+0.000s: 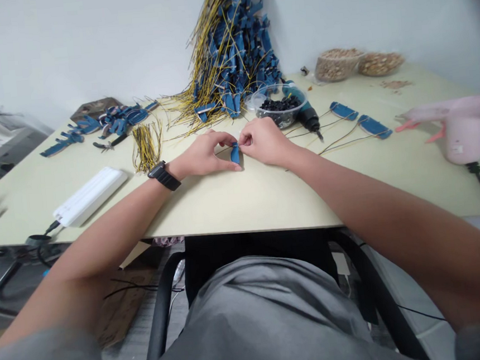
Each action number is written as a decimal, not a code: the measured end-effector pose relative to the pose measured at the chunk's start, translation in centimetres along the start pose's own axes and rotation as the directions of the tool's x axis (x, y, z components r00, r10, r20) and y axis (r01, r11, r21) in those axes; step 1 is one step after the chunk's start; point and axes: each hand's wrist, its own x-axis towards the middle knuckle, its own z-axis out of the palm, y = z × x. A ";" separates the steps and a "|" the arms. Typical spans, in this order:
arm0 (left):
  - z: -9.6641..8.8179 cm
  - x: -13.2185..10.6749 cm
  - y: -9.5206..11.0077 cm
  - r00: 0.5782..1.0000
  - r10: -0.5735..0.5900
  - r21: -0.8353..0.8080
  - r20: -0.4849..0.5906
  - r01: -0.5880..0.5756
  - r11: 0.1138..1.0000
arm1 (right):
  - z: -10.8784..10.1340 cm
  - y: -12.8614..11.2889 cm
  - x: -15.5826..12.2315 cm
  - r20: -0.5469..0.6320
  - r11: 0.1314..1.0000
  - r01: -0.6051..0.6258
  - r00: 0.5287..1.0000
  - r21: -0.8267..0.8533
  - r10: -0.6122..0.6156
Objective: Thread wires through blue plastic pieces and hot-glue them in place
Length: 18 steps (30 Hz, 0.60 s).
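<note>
Left hand (203, 155) and right hand (264, 142) pinch a blue strip (235, 154); clear bowl (276, 102) holds black pieces (279, 105).

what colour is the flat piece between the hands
The piece is blue, clearest in the head view.

No text, label, brand or number can be read anywhere in this view.

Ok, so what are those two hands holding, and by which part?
The left hand and right hand pinch a small blue strip between their fingertips, by its top end.
</note>
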 end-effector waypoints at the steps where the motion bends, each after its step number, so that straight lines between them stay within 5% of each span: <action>1: 0.0 0.0 -0.1 1.000 0.007 -0.003 -0.002 -0.007 1.000 | 0.0 0.1 0.0 -0.003 1.000 -0.002 1.000 0.008 0.002; 18: 0.3 0.2 -1.1 0.998 0.058 -0.001 -0.037 -0.058 0.998 | 0.3 0.7 0.3 -0.020 0.999 0.019 1.000 0.026 -0.019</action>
